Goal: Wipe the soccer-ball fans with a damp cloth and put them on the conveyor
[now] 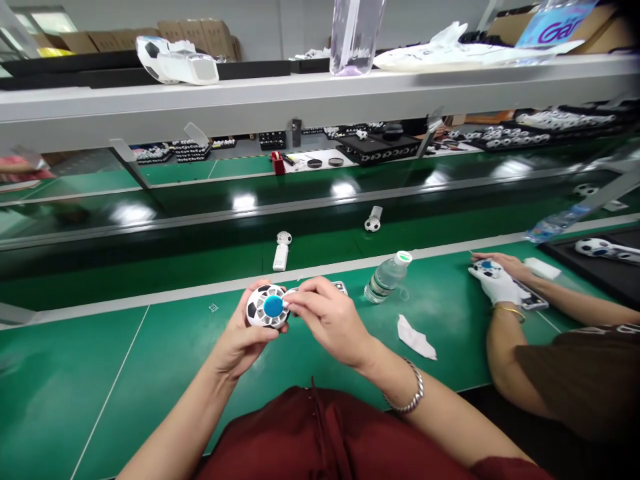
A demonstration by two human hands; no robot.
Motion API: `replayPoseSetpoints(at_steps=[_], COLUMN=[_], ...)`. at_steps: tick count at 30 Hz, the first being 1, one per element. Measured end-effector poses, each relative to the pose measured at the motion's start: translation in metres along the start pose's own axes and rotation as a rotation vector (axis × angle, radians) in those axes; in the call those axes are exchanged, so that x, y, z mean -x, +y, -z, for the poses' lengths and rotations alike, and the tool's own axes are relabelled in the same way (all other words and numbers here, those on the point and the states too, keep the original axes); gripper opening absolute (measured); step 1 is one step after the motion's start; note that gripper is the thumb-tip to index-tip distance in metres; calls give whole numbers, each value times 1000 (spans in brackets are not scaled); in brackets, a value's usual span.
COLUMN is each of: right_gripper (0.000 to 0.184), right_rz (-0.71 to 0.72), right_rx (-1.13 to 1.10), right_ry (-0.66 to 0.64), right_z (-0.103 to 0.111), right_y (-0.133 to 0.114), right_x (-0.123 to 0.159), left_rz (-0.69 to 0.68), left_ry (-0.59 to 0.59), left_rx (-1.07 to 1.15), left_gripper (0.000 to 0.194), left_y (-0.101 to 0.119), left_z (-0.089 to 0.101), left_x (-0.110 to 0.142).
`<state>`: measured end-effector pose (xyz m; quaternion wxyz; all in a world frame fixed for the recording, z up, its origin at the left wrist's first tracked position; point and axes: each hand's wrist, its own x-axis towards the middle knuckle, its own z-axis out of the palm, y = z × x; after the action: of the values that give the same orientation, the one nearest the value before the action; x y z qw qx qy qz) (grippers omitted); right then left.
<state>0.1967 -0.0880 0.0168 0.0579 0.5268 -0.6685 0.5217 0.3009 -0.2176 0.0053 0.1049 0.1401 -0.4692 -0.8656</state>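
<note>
My left hand is wrapped round the round head of a soccer-ball handheld fan, white with black patches. A blue disc covers the middle of its grille, facing me. The fingers of my right hand are pinched together at the disc's right edge. Something small and white shows at their tips, too small to name. Behind my right hand, a light handle-like end sticks out; where it joins is hidden. A crumpled white tissue lies on the green bench to the right of my right hand.
A water bottle stands beyond my right hand. Two soccer-ball fans lie on the dark green conveyor ahead. At right, a co-worker's gloved hand holds another fan. A shelf crosses above.
</note>
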Motion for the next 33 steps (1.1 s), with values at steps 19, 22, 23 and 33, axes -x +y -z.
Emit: replayPoseSetpoints(at_steps=[19, 22, 23, 33], right_gripper=[16, 16, 15, 17], right_rz=[-539, -537, -521, -26], right_rx=[-848, -868, -827, -136], right_ry=[101, 74, 62, -192], right_z=[26, 24, 24, 17], right_y=[-7, -9, -11, -17], right_x=[-3, -4, -4, -11], left_rz=[54, 77, 87, 214], left_ry=[-9, -3, -10, -41], left_rx=[98, 126, 137, 237], left_gripper=[67, 66, 65, 30], left_y=[4, 4, 4, -1], left_z=[-4, -4, -3, -4], left_x=[9, 10, 10, 2])
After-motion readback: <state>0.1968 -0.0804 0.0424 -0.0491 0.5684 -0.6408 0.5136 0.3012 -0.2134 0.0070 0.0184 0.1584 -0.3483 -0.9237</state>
